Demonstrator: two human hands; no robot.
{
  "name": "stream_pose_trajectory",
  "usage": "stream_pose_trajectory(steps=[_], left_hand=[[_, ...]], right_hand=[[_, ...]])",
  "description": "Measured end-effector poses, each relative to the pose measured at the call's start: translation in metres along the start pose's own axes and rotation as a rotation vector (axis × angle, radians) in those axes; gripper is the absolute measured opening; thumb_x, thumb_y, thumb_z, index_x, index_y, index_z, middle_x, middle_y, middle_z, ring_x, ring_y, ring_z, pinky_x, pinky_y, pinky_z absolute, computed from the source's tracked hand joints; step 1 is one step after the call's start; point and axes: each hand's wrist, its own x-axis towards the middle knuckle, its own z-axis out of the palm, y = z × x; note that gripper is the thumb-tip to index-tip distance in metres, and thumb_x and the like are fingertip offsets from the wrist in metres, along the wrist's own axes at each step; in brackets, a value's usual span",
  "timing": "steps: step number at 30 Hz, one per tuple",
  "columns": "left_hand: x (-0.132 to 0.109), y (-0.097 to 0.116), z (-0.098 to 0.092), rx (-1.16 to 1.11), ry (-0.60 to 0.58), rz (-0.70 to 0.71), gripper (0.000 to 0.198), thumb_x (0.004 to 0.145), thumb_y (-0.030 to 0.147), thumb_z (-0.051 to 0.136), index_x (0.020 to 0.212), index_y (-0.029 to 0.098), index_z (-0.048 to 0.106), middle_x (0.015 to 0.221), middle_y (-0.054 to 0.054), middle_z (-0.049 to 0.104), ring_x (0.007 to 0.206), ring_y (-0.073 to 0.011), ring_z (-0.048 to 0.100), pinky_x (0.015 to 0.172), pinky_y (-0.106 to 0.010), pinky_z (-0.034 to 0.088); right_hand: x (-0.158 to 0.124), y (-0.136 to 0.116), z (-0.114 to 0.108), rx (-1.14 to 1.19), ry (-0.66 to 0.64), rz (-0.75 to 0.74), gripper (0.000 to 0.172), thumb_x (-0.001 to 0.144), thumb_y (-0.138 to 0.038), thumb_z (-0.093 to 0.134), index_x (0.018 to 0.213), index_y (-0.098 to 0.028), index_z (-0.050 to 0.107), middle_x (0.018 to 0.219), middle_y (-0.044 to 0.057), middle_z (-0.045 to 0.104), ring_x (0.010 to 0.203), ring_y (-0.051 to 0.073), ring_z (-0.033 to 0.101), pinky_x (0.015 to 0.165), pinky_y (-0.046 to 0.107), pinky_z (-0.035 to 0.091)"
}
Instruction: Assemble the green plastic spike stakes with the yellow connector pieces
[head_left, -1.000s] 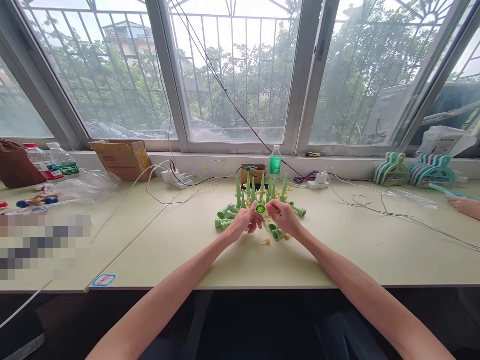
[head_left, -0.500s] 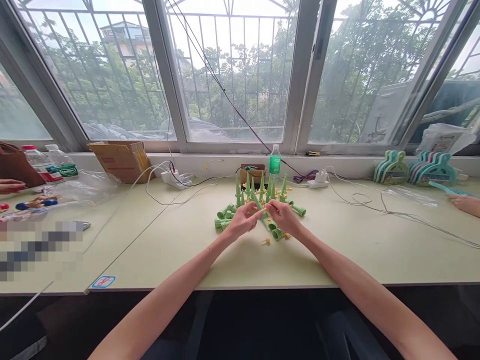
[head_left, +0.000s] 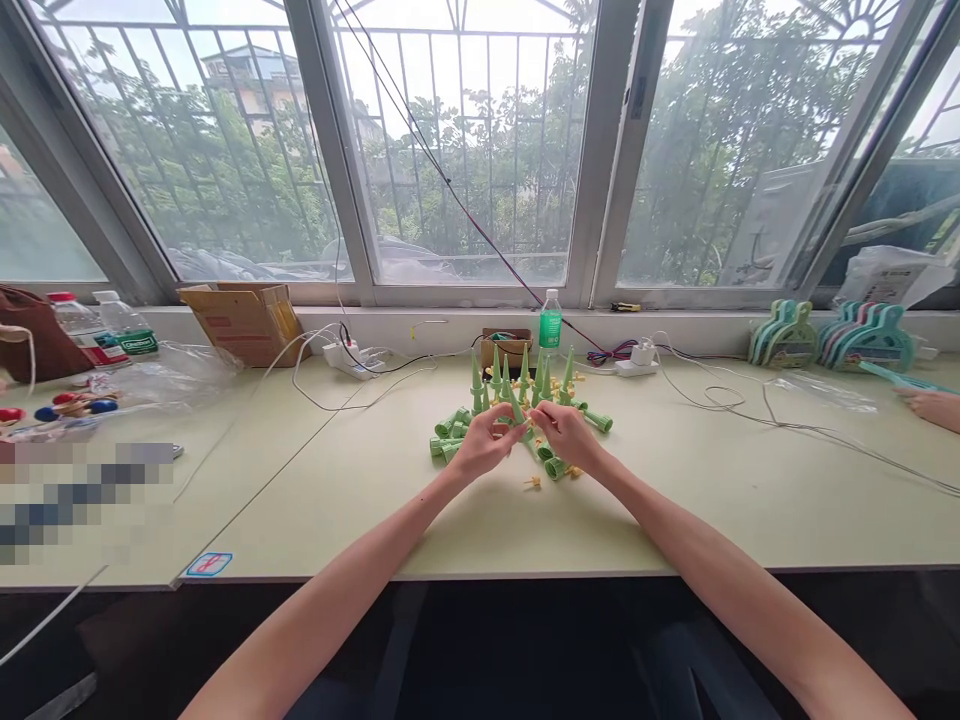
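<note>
Could topple the far upright cones [head_left: 476, 385] by drifting forward while gripping a tilted green cone [head_left: 516, 407] nearer, in the left hand [head_left: 486, 443], and apparently pinching a small yellow piece [head_left: 531, 419] with the right hand [head_left: 568, 436].

Left hand [head_left: 484, 443] gripping green cone [head_left: 516, 408], right hand [head_left: 568, 435] just beside, bottle [head_left: 550, 324] behind

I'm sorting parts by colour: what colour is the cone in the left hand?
The cone is light green, best seen in the head view.
</note>
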Motion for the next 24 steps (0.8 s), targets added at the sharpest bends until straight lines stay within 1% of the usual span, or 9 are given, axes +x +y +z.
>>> stream_pose_trajectory(steps=[6,10,12,14,17,19,24], left_hand=[[-0.0001,0.0017,0.0008,0.012,0.012,0.025,0.030,0.079,0.043,0.066,0.087,0.017,0.054,0.060,0.005,0.044,0.046,-0.0060,0.043,0.041,-0.019,0.035],[0.0008,0.0028,0.0007,0.004,0.016,0.023,0.032,0.081,0.044,0.064,0.097,0.017,0.058,0.060,0.004,0.047,0.045,-0.0064,0.044,0.040,-0.019,0.035],[0.0015,0.0038,0.0006,-0.003,0.018,0.030,0.033,0.081,0.044,0.064,0.099,0.017,0.059,0.059,0.004,0.047,0.045,-0.0065,0.044,0.040,-0.019,0.037],[0.0021,0.0047,0.0005,-0.006,0.031,0.038,0.033,0.080,0.044,0.065,0.098,0.017,0.060,0.057,0.005,0.046,0.043,-0.0060,0.043,0.040,-0.018,0.037],[0.0030,0.0049,-0.0003,-0.016,0.054,0.039,0.033,0.079,0.044,0.066,0.096,0.016,0.059,0.056,0.006,0.046,0.041,-0.0048,0.041,0.037,-0.017,0.035],[0.0034,0.0039,-0.0010,-0.023,0.061,0.039,0.032,0.079,0.043,0.067,0.096,0.016,0.059,0.057,0.006,0.046,0.041,-0.0044,0.040,0.036,-0.016,0.035],[0.0038,-0.0007,-0.0024,0.029,0.061,0.077,0.029,0.081,0.039,0.065,0.098,0.017,0.059,0.064,0.003,0.052,0.043,-0.0050,0.044,0.036,-0.016,0.037]], right_hand=[[0.0004,0.0019,0.0018,0.015,-0.001,-0.011,0.039,0.096,-0.044,0.036,0.065,-0.020,0.037,0.057,-0.004,0.038,0.055,0.011,0.031,0.053,0.024,0.027],[0.0013,0.0017,0.0025,0.021,-0.006,-0.021,0.042,0.096,-0.046,0.036,0.063,-0.020,0.038,0.057,-0.004,0.038,0.054,0.011,0.031,0.054,0.024,0.027],[0.0017,0.0013,0.0022,0.015,-0.008,-0.019,0.043,0.096,-0.048,0.037,0.064,-0.019,0.041,0.057,-0.004,0.038,0.054,0.011,0.031,0.054,0.024,0.028],[0.0019,0.0009,0.0016,0.016,-0.016,-0.024,0.042,0.095,-0.047,0.038,0.067,-0.018,0.047,0.058,-0.004,0.041,0.054,0.010,0.032,0.054,0.024,0.028],[0.0020,0.0010,0.0008,0.050,-0.038,-0.043,0.035,0.095,-0.044,0.042,0.077,-0.017,0.056,0.063,-0.002,0.049,0.056,0.011,0.036,0.054,0.023,0.031],[0.0020,0.0013,0.0007,0.069,-0.050,-0.048,0.032,0.094,-0.043,0.044,0.081,-0.017,0.057,0.065,-0.001,0.051,0.057,0.011,0.038,0.054,0.023,0.032],[0.0023,0.0029,0.0016,0.080,-0.053,-0.047,0.031,0.094,-0.041,0.045,0.078,-0.017,0.057,0.066,0.000,0.053,0.058,0.011,0.039,0.055,0.023,0.034]])
